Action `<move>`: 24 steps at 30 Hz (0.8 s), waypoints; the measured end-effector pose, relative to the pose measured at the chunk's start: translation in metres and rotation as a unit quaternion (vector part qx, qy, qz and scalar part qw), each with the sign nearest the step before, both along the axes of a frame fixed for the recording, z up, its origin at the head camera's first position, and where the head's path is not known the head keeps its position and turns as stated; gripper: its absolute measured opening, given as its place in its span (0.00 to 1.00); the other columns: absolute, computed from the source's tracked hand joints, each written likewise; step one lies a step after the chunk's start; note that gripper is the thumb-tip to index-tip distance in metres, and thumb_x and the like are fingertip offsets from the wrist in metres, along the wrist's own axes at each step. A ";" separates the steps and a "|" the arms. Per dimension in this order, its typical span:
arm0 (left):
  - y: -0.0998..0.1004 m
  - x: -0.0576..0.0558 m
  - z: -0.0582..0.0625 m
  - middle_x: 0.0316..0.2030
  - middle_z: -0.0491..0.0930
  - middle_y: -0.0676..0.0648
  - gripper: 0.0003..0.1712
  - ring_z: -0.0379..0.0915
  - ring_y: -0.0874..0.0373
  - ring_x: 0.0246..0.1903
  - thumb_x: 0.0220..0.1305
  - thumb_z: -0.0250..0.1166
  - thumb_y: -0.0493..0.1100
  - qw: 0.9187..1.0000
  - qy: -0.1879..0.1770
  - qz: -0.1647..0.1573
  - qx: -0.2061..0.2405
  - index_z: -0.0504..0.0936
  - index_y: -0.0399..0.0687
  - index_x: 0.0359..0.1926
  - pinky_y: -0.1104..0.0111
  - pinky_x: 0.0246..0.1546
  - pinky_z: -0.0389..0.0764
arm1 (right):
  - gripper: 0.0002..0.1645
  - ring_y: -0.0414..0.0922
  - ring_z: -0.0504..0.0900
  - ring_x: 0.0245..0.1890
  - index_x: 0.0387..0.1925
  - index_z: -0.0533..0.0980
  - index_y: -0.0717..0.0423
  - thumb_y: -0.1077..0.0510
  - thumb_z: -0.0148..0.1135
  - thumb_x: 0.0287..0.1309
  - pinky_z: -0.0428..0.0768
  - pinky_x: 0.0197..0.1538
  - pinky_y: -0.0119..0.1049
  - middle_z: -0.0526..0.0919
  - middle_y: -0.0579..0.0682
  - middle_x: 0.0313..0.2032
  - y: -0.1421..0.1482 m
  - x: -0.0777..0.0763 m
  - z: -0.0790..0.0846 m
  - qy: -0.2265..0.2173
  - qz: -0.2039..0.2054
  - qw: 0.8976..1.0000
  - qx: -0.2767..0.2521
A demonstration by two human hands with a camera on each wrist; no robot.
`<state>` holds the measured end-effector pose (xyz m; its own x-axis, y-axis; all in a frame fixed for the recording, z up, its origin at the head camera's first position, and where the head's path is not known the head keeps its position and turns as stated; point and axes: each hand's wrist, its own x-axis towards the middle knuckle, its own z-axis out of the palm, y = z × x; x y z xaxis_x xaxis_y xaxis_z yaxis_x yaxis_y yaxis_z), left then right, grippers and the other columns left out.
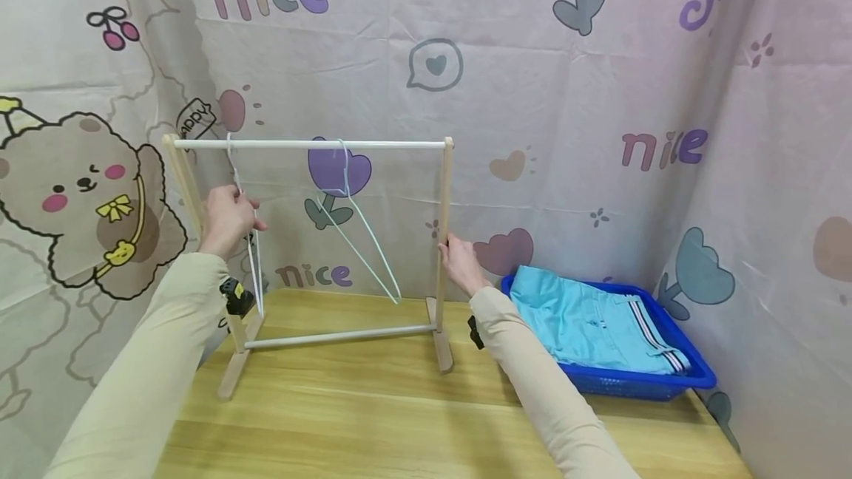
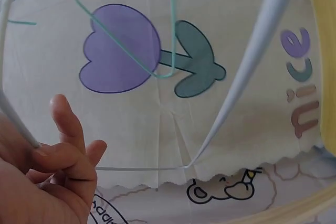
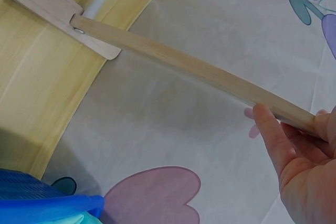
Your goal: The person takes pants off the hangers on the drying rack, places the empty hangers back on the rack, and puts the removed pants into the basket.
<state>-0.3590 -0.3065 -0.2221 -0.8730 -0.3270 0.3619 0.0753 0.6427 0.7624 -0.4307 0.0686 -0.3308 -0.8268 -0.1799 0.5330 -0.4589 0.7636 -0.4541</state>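
A small garment rack with pale wooden sides and a white top rail (image 1: 393, 144) stands on the table. My left hand (image 1: 229, 220) is at the rack's left end and pinches a white hanger (image 2: 231, 98) that hooks over the rail. In the left wrist view its thumb and curled fingers close on the hanger's thin arm. My right hand (image 1: 461, 261) grips the right wooden upright (image 3: 189, 69) partway up its height, fingers around the post. Between the hands, a mint-green hanger (image 1: 373, 239) hangs by its hook from the rail, turned at an angle.
A blue plastic basket (image 1: 699, 372) stands to the right of the rack, with light-blue folded clothing (image 1: 586, 324) that has a striped waistband. The wood-grain table (image 1: 346, 420) lies beneath. Printed curtains (image 1: 532, 94) close in the back and sides. A lower white bar (image 1: 339, 336) joins the rack's feet.
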 end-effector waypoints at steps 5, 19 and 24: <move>-0.001 0.000 -0.003 0.10 0.74 0.66 0.21 0.75 0.68 0.17 0.73 0.41 0.38 0.999 -0.004 0.006 -0.034 0.74 0.29 0.54 0.66 0.22 0.69 | 0.10 0.49 0.82 0.28 0.43 0.74 0.62 0.59 0.48 0.74 0.80 0.30 0.38 0.80 0.56 0.28 0.000 0.000 -0.002 -0.004 0.000 1.000 -0.007; -0.004 0.010 -0.009 0.25 0.85 0.41 0.22 0.83 0.43 0.31 0.76 0.41 0.45 0.993 0.025 0.000 -0.111 0.72 0.29 0.52 0.65 0.22 0.70 | 0.10 0.52 0.83 0.30 0.43 0.74 0.62 0.60 0.49 0.73 0.81 0.32 0.41 0.81 0.57 0.29 0.000 0.001 -0.002 0.006 0.000 1.000 -0.005; 0.000 0.021 -0.010 0.26 0.81 0.36 0.21 0.78 0.43 0.26 0.73 0.43 0.46 0.987 0.043 -0.008 -0.155 0.71 0.28 0.45 0.65 0.18 0.67 | 0.09 0.52 0.84 0.31 0.43 0.74 0.62 0.60 0.50 0.73 0.82 0.32 0.42 0.81 0.58 0.30 0.000 0.003 -0.001 0.008 -0.001 1.000 -0.001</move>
<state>-0.3383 -0.3065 -0.2323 -0.8388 -0.1750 0.5156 0.1432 0.8427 0.5190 -0.4280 0.0685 -0.3320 -0.8183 -0.1782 0.5465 -0.4654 0.7635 -0.4477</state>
